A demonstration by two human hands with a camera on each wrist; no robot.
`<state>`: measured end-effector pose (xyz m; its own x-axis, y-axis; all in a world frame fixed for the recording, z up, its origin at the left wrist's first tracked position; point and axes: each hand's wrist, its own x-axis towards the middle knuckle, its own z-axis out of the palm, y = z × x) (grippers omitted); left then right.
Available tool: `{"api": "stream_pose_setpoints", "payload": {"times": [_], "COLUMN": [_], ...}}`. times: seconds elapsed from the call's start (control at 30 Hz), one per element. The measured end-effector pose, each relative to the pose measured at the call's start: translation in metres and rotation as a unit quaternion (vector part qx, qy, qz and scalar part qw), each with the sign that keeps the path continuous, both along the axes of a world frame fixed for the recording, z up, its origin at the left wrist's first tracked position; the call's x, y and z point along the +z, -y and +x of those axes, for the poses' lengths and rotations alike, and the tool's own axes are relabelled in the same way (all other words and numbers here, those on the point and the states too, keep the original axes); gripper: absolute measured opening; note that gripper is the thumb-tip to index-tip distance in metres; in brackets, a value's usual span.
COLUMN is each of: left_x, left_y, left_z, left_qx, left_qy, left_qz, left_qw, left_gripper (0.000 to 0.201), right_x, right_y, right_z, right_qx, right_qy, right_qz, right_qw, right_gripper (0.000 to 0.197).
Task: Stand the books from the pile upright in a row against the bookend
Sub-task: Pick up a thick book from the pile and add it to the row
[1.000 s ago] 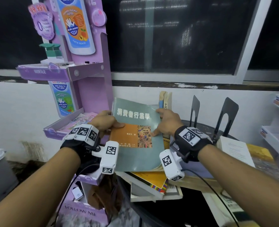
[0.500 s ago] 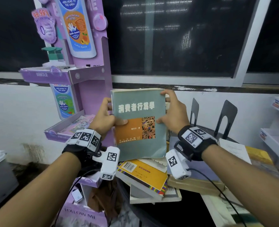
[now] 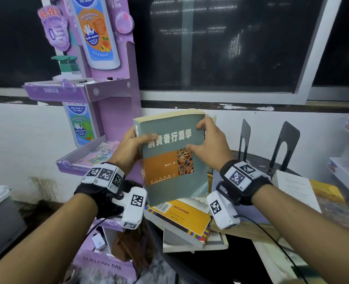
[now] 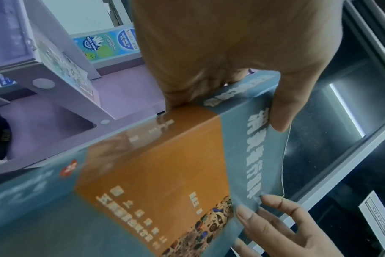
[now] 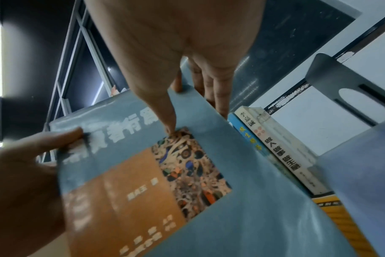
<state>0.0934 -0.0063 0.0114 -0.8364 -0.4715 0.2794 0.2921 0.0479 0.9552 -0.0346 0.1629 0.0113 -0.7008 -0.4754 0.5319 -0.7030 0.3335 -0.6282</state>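
From the head view, both hands hold a grey-green and orange paperback book point(image 3: 173, 158) upright above the pile of flat books point(image 3: 188, 222); the left hand point(image 3: 128, 148) grips its spine edge, the right hand point(image 3: 210, 144) pinches its far top corner. The left wrist view shows thumb on cover. In the right wrist view, standing books point(image 5: 281, 149) and the black metal bookend point(image 5: 349, 97) lie just right, nearer the right hand.

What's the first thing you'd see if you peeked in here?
A grey-green book with an orange patch, held upright in the middle by the left hand and the right hand. Below it lies a messy pile of books, with two black bookends to the right. A tall purple display stand stands on the left.
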Motion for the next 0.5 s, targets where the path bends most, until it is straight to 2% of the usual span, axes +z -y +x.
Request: {"api": "stream_pose_setpoints", "payload": {"times": [0.13,0.27,0.3,0.43,0.5], "left_x": [-0.002,0.000,0.001,0.006,0.008], "left_y": [-0.003,-0.008,-0.009,-0.009,-0.008], "left_z": [-0.002,0.001,0.003,0.009,0.011], "left_qx": [0.024,0.022,0.014,-0.005,0.000], "left_qy": [-0.018,-0.029,-0.028,-0.018,-0.020], "left_qz": [0.004,0.014,0.020,0.030,0.031], "left_qw": [1.000,0.999,0.999,0.999,0.999], "left_gripper": [0.033,0.019,0.020,0.047,0.046], "right_x": [0.002,0.008,0.009,0.013,0.018], "right_y": [0.007,0.016,0.019,0.022,0.017], "right_z": [0.020,0.042,0.045,0.048,0.048], "right_qx": [-0.033,0.012,0.026,0.064,0.082], "right_qy": [-0.014,-0.002,0.015,0.061,0.083], "right_qz": [0.051,0.081,0.080,0.079,0.075], "right_qw": [0.998,0.997,0.996,0.993,0.990], "right_gripper": [0.060,0.077,0.081,0.093,0.095]}}
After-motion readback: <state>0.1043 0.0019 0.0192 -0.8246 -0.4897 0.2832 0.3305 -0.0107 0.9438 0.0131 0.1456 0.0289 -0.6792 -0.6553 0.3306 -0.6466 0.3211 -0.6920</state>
